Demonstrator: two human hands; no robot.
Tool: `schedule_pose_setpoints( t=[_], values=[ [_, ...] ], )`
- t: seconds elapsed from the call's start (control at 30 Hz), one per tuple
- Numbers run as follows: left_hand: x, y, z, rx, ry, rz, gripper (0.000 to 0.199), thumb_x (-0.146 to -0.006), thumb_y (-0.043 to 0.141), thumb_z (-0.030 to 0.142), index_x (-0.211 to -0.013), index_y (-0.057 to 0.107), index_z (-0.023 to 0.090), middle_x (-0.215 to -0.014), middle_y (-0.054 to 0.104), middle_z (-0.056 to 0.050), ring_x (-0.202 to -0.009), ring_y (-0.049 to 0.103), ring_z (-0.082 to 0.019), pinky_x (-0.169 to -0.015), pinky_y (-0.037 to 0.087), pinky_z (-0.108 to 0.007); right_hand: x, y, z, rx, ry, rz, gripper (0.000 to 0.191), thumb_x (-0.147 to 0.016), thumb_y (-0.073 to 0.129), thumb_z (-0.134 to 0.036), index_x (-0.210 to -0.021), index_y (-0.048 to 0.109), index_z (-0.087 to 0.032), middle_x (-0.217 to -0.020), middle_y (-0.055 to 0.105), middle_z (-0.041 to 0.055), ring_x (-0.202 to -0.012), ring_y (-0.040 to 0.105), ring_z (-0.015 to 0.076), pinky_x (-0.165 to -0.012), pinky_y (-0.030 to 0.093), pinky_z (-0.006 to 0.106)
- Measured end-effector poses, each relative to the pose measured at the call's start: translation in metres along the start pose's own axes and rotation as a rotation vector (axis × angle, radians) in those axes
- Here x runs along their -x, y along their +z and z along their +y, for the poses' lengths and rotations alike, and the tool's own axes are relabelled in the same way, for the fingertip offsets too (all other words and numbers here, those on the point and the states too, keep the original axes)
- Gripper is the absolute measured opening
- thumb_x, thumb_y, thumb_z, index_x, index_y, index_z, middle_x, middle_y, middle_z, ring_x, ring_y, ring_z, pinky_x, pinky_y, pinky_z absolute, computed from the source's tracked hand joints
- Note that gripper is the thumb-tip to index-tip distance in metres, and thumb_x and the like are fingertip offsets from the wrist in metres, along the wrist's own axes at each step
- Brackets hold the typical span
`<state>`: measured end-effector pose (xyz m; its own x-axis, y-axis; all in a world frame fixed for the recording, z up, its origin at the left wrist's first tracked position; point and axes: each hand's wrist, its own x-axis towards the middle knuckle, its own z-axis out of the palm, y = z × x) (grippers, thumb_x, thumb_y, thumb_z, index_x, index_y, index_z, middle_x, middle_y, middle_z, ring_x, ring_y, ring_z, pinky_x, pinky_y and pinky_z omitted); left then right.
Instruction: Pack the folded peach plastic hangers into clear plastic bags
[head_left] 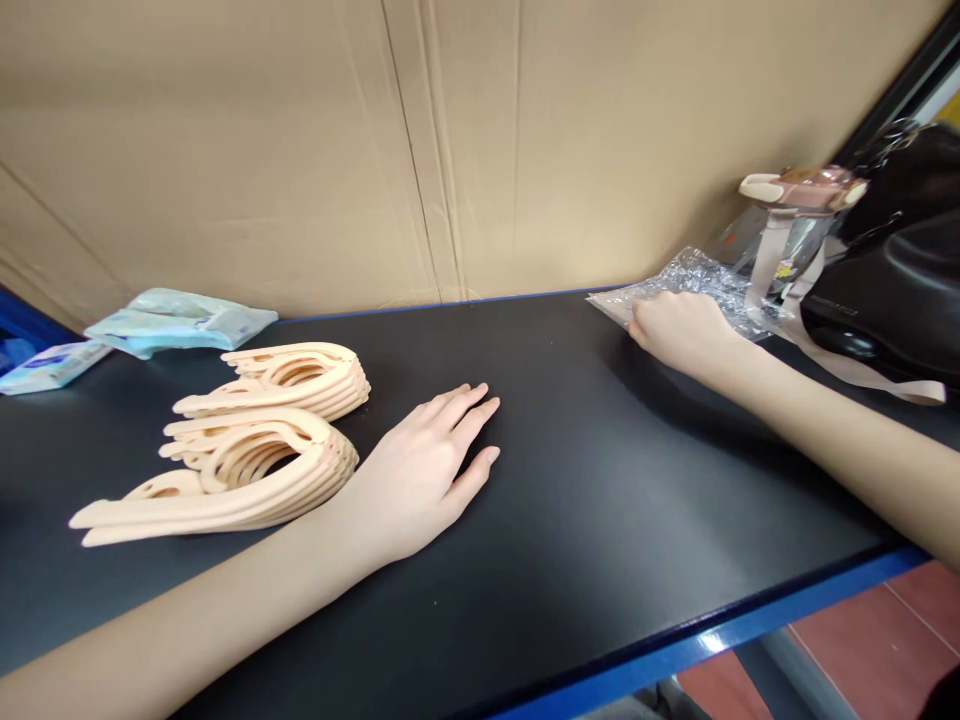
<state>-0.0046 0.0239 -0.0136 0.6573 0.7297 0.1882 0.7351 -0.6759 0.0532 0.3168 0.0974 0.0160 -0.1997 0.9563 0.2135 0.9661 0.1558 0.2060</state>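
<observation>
My left hand (431, 465) lies palm down on the black table (540, 540), fingers stretched out and nothing in them. Just left of it are two stacks of folded beige plastic clothes hangers: a nearer stack (300, 490) and a farther stack (330, 385). At the back right, my right hand (682, 325) is closed on the edge of a clear, crinkled plastic bag (697, 270). Its fingertips are mostly hidden behind the back of the hand.
A pale blue tissue pack (184, 320) and a smaller pack (52, 368) lie at the back left. A strapped water bottle (806, 195) and a black bag (900, 290) stand at the right. Cardboard (300, 150) rises behind the blue-edged table.
</observation>
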Motion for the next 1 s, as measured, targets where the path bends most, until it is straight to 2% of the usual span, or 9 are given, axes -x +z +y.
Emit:
schedule_pose_setpoints(
  t=[0.07, 0.2, 0.33, 0.4, 0.53, 0.6, 0.73, 0.9, 1.0],
  values=[
    [0.000, 0.000, 0.000, 0.001, 0.001, 0.000, 0.054, -0.103, 0.030, 0.041, -0.143, 0.049, 0.011, -0.152, 0.046, -0.014, -0.140, 0.043, -0.030, -0.114, 0.039, -0.053, 0.000, -0.007, -0.002, 0.133, 0.071, -0.065, 0.043, -0.100, 0.037, -0.032, -0.088, 0.071, -0.007, -0.088, 0.070, 0.0269, -0.090, 0.071, 0.0356, -0.063, 0.041, 0.035],
    [0.000, 0.000, 0.001, -0.002, -0.001, 0.005, 0.053, -0.102, 0.032, 0.040, -0.143, 0.049, 0.011, -0.152, 0.046, -0.014, -0.140, 0.043, -0.030, -0.113, 0.040, -0.051, -0.004, -0.016, 0.001, 0.152, 0.164, -0.108, 0.031, -0.094, 0.045, -0.021, -0.083, 0.071, -0.008, -0.083, 0.071, 0.0237, -0.085, 0.071, 0.0358, -0.062, 0.042, 0.033],
    [0.001, -0.001, 0.001, -0.011, 0.012, 0.021, 0.052, -0.103, 0.032, 0.039, -0.142, 0.050, 0.010, -0.149, 0.049, -0.014, -0.137, 0.046, -0.030, -0.111, 0.042, -0.050, -0.006, -0.024, 0.005, 0.122, 0.225, -0.038, 0.034, -0.092, 0.038, -0.016, -0.088, 0.070, -0.004, -0.091, 0.070, 0.0288, -0.087, 0.069, 0.0374, -0.065, 0.043, 0.035],
    [0.001, -0.002, 0.004, -0.019, 0.019, 0.087, 0.051, -0.102, 0.035, 0.037, -0.143, 0.047, 0.008, -0.150, 0.048, -0.015, -0.135, 0.050, -0.029, -0.109, 0.046, -0.047, -0.003, -0.032, 0.001, 0.079, 0.220, 0.021, 0.038, -0.095, 0.036, -0.022, -0.091, 0.070, -0.006, -0.089, 0.070, 0.0258, -0.085, 0.069, 0.0335, -0.068, 0.044, 0.035],
    [0.003, -0.009, 0.011, -0.084, 0.087, 0.304, 0.059, -0.099, 0.045, 0.034, -0.149, 0.033, 0.004, -0.155, 0.038, -0.019, -0.140, 0.041, -0.028, -0.114, 0.039, -0.042, 0.008, -0.045, -0.015, -0.654, -0.015, 0.072, 0.053, -0.100, 0.031, -0.049, -0.096, 0.069, -0.013, -0.079, 0.072, 0.0113, -0.071, 0.066, 0.0199, -0.068, 0.048, 0.030],
    [0.003, -0.012, 0.013, -0.101, 0.137, 0.363, 0.061, -0.099, 0.046, 0.036, -0.149, 0.031, 0.004, -0.157, 0.035, -0.021, -0.145, 0.033, -0.029, -0.117, 0.033, -0.042, 0.012, -0.045, -0.020, -0.851, -0.098, 0.164, 0.054, -0.097, 0.037, -0.056, -0.093, 0.071, -0.015, -0.077, 0.072, 0.0088, -0.068, 0.064, 0.0184, -0.067, 0.048, 0.030],
    [0.002, -0.015, 0.012, -0.068, 0.167, 0.330, 0.061, -0.102, 0.040, 0.041, -0.150, 0.031, 0.004, -0.158, 0.034, -0.020, -0.148, 0.027, -0.030, -0.118, 0.030, -0.043, 0.010, -0.034, -0.015, -0.533, -0.127, 0.268, 0.039, -0.094, 0.047, -0.047, -0.088, 0.072, -0.018, -0.080, 0.073, 0.0051, -0.069, 0.064, 0.0185, -0.069, 0.046, 0.031],
    [0.000, -0.014, 0.009, 0.018, 0.183, 0.188, 0.055, -0.105, 0.031, 0.044, -0.147, 0.040, 0.009, -0.155, 0.043, -0.012, -0.145, 0.034, -0.024, -0.117, 0.034, -0.041, 0.001, -0.013, -0.005, -0.357, -0.226, 0.082, 0.040, -0.098, 0.040, -0.043, -0.114, 0.069, -0.020, -0.112, 0.073, 0.0066, -0.096, 0.068, 0.0258, -0.082, 0.050, 0.039],
    [0.000, -0.012, 0.009, 0.050, 0.166, 0.133, 0.056, -0.105, 0.029, 0.046, -0.148, 0.038, 0.011, -0.154, 0.044, -0.009, -0.143, 0.038, -0.022, -0.117, 0.035, -0.040, 0.000, -0.005, -0.008, -0.268, -0.277, 0.001, 0.043, -0.100, 0.035, -0.042, -0.121, 0.064, -0.019, -0.118, 0.070, 0.0087, -0.106, 0.066, 0.0284, -0.089, 0.050, 0.043]
  ],
)
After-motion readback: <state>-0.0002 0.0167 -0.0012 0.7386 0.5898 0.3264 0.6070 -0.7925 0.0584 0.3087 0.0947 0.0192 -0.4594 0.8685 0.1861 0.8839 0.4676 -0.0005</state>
